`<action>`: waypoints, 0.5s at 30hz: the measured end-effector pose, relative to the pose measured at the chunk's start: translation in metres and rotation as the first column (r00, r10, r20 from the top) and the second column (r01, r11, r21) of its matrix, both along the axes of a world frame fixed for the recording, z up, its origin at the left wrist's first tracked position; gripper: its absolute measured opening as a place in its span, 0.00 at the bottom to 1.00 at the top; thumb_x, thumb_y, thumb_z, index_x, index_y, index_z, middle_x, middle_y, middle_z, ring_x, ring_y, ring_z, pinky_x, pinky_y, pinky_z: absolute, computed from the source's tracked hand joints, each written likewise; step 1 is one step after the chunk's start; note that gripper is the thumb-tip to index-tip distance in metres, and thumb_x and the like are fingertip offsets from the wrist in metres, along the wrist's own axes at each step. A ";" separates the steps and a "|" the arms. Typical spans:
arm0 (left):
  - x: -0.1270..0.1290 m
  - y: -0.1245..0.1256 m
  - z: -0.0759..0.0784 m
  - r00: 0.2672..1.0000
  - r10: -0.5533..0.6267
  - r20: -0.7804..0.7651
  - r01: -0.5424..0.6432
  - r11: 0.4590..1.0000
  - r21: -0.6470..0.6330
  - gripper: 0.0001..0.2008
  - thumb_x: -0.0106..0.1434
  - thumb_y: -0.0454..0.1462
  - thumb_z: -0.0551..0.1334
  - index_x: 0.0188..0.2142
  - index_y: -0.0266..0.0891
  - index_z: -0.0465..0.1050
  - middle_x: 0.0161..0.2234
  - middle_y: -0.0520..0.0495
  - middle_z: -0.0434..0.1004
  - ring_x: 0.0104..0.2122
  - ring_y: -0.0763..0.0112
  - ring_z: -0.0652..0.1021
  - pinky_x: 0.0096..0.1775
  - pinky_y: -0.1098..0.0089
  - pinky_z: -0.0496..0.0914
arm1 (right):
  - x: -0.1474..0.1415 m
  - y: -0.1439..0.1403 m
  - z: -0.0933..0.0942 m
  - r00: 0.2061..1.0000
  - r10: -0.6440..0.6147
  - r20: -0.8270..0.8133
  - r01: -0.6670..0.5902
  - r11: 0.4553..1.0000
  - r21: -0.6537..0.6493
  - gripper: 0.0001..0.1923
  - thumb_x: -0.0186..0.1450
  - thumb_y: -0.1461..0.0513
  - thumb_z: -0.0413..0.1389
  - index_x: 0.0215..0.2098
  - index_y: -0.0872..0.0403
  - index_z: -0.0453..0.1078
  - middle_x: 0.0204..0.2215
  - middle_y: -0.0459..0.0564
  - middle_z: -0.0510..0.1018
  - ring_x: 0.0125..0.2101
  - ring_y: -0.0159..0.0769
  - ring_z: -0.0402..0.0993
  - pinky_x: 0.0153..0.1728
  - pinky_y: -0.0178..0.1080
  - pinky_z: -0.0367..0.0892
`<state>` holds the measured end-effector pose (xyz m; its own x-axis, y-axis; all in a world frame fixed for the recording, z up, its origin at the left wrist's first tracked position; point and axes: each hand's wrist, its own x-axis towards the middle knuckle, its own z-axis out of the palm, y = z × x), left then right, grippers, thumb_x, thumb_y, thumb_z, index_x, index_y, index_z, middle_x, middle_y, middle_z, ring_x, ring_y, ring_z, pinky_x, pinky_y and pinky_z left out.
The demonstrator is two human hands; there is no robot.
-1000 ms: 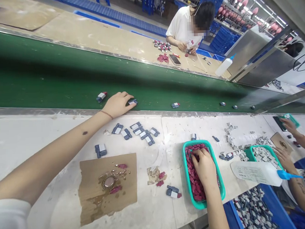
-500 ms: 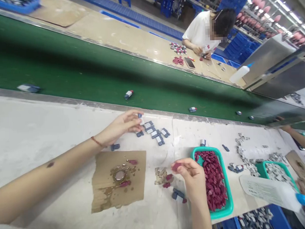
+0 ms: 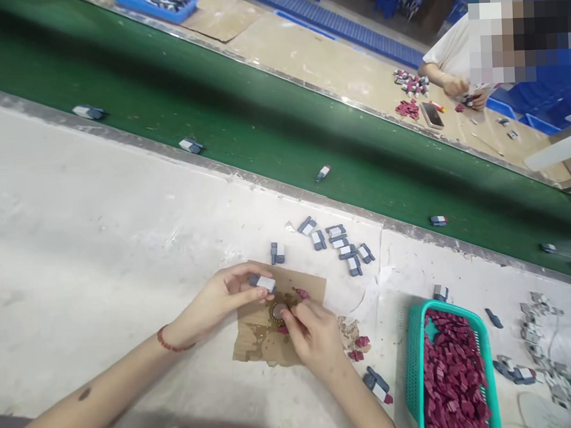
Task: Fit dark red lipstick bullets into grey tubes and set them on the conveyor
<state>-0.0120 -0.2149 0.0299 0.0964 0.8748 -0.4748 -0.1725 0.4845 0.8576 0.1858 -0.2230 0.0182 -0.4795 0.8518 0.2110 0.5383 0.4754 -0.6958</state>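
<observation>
My left hand point(image 3: 229, 294) pinches a small blue-and-white plastic part point(image 3: 264, 283) between thumb and fingers, above the edge of a brown cardboard piece point(image 3: 248, 312). My right hand point(image 3: 320, 341) is closed in a pinch over the same cardboard, its fingertips at a small round cap point(image 3: 279, 311) set in wet brownish stains. The small maroon piece seen in that pinch earlier is now hidden by the fingers. One maroon piece point(image 3: 301, 293) lies on the cardboard behind my right fingers; another point(image 3: 283, 329) is partly covered by them.
Several blue-and-white parts point(image 3: 345, 250) lie beyond the cardboard. A green basket point(image 3: 491, 363) of maroon pieces stands at right, with grey-white pieces point(image 3: 533, 330) past it. Parts ride on the green conveyor point(image 3: 245, 140). Across it a person point(image 3: 453, 58) handles small parts.
My left hand has brought a blue-and-white part back from the group to the cardboard. My right hand has moved left from beside the basket to the round cap. The view has shifted.
</observation>
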 end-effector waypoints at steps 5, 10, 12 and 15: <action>0.004 -0.008 -0.006 0.998 0.011 -0.060 -0.008 0.998 0.059 0.16 0.49 0.45 0.73 0.32 0.39 0.76 0.35 0.43 0.81 0.39 0.58 0.80 0.44 0.62 0.75 | -0.009 -0.003 -0.010 0.978 0.074 0.193 -0.120 0.964 0.236 0.20 0.72 0.65 0.43 0.24 0.51 0.65 0.19 0.46 0.68 0.20 0.34 0.63 0.21 0.37 0.55; 0.006 -0.009 -0.010 1.000 -0.009 -0.027 0.011 0.998 0.067 0.16 0.51 0.44 0.72 0.34 0.38 0.73 0.38 0.41 0.82 0.42 0.57 0.80 0.46 0.61 0.75 | -0.013 -0.006 -0.013 0.967 0.038 0.250 -0.114 0.948 0.296 0.21 0.72 0.67 0.41 0.24 0.52 0.66 0.20 0.48 0.70 0.20 0.35 0.64 0.21 0.38 0.55; 0.007 -0.011 -0.013 0.998 -0.001 -0.058 0.007 0.995 0.100 0.15 0.52 0.42 0.72 0.35 0.37 0.74 0.39 0.41 0.82 0.43 0.57 0.81 0.46 0.62 0.76 | -0.012 -0.005 -0.011 0.981 0.050 0.189 -0.096 0.964 0.247 0.21 0.72 0.66 0.42 0.23 0.52 0.66 0.19 0.48 0.70 0.20 0.34 0.64 0.21 0.37 0.56; 0.010 -0.015 -0.018 0.991 0.021 -0.134 0.007 0.978 0.211 0.13 0.56 0.41 0.69 0.40 0.37 0.77 0.42 0.40 0.82 0.43 0.58 0.81 0.44 0.64 0.78 | -0.008 -0.002 -0.004 0.998 -0.018 -0.058 0.017 0.999 -0.028 0.20 0.72 0.61 0.47 0.21 0.52 0.64 0.17 0.44 0.70 0.18 0.31 0.64 0.20 0.34 0.58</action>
